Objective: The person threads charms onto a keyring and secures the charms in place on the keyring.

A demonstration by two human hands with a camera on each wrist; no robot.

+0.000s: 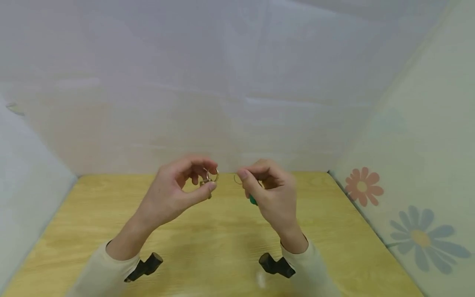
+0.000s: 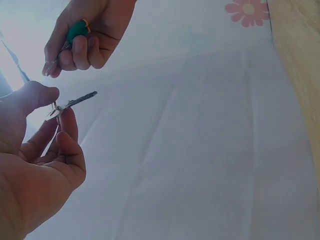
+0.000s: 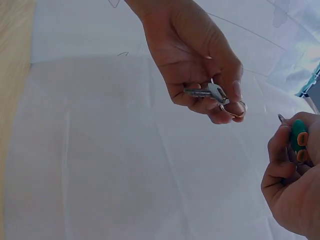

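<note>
Cream sleeves (image 1: 107, 272), black wrist-mounted cameras (image 1: 145, 266).

key (image 3: 205, 92) silver | fob (image 3: 299, 140) green, orange spots | table (image 1: 222, 243) light wood grain | wall (image 1: 419, 198) pink, blue flowers

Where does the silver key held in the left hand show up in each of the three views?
Head: the silver key is at centre, mostly hidden behind the left hand fingers, under the key ring.
Left wrist: far left, at mid-height, blade pointing right.
Right wrist: upper right of centre.
Shared landmark: the green-handled item in the right hand.
</note>
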